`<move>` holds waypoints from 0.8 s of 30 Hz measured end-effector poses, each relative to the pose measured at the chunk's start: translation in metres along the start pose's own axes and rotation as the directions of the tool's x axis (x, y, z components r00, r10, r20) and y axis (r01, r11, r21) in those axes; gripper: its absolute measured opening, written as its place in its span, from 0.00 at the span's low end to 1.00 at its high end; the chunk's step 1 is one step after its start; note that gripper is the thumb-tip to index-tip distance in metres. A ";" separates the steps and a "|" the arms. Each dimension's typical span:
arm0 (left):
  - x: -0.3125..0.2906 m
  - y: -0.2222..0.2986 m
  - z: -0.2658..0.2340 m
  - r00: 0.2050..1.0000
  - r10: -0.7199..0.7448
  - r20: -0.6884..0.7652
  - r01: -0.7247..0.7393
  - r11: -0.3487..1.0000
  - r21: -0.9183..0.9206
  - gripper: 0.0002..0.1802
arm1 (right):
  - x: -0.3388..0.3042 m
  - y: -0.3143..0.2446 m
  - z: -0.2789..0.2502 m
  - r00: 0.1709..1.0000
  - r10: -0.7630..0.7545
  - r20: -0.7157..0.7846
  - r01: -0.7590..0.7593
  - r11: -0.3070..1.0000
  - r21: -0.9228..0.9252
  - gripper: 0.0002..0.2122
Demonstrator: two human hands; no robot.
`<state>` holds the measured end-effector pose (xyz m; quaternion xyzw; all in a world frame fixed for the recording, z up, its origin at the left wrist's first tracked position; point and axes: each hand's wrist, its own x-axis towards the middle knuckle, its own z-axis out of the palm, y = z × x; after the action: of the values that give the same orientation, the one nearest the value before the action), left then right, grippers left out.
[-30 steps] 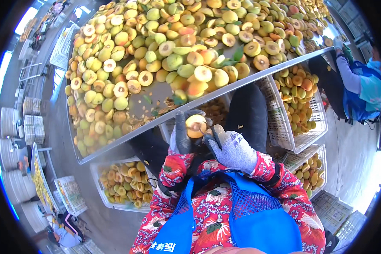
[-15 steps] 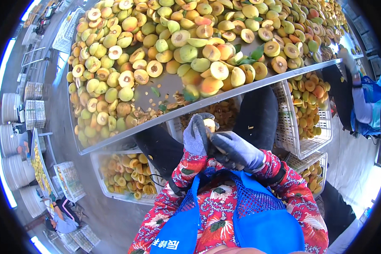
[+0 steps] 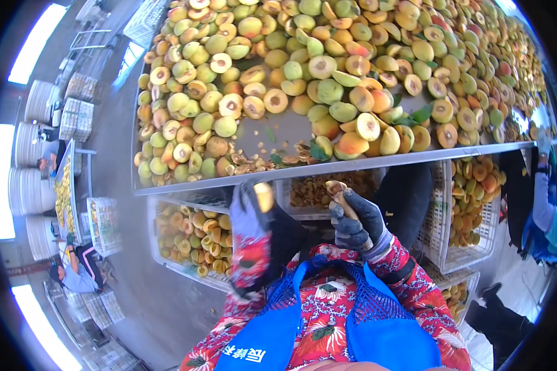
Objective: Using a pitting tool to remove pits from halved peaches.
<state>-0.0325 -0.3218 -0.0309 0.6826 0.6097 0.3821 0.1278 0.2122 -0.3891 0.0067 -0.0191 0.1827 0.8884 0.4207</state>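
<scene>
My left hand (image 3: 249, 209), in a grey-and-black glove and blurred by motion, is just below the table's front edge. Its fingers are closed on a pale orange apricot half (image 3: 265, 196). To its right, my gloved right hand (image 3: 360, 224) wraps around a short wooden-handled tool (image 3: 343, 201) that points up toward the table; the tip is too small to make out. Halved apricots (image 3: 278, 100) with brown centres cover much of the metal table (image 3: 249, 133) beyond both hands. Small brown stones and scraps (image 3: 254, 162) lie near its front edge.
Crates of apricot halves stand below the table: a white crate (image 3: 156, 238) at left and another crate (image 3: 438, 232) at right. Between them, a crate holds brown stones (image 3: 319, 191). A co-worker's blue-clad arm (image 3: 541, 204) shows at far right; another person (image 3: 80, 272) sits at far left.
My hands were together around a piece of fruit; now they are apart, the left moved left with the apricot half. The tool in my right hand has come into sight. The view has shifted.
</scene>
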 end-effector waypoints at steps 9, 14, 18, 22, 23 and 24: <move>0.156 -0.003 -0.018 0.951 -0.037 0.308 -0.155 0.804 0.575 0.23 | 0.005 -0.009 0.013 0.911 -0.105 -0.398 -0.079 0.905 -0.418 0.16; 0.210 -0.013 0.060 0.761 0.314 0.568 -0.645 0.467 0.605 0.32 | -0.002 -0.005 0.002 0.902 -0.135 -0.411 -0.139 0.810 -0.570 0.12; 0.190 -0.008 0.058 0.798 0.002 0.602 -0.298 0.871 0.392 0.35 | -0.012 0.001 0.011 0.877 -0.260 -0.404 -0.120 0.696 -0.708 0.13; 0.131 0.010 0.035 0.631 -0.269 0.728 0.627 0.729 -0.274 0.27 | -0.005 0.005 0.021 0.832 -0.478 -0.282 -0.131 0.324 -0.937 0.12; 0.112 0.020 0.026 0.669 -0.223 0.709 0.641 0.655 -0.399 0.25 | -0.001 0.008 0.023 0.840 -0.534 -0.091 -0.056 0.082 -0.995 0.10; 0.095 0.029 0.023 0.701 -0.175 0.691 0.648 0.561 -0.515 0.22 | 0.002 0.009 0.026 0.827 -0.554 0.101 0.010 -0.165 -0.986 0.09</move>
<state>0.0015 -0.2332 0.0069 0.4796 0.4861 0.3264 0.6536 0.2073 -0.3840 0.0336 -0.5256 -0.4600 0.5833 0.4146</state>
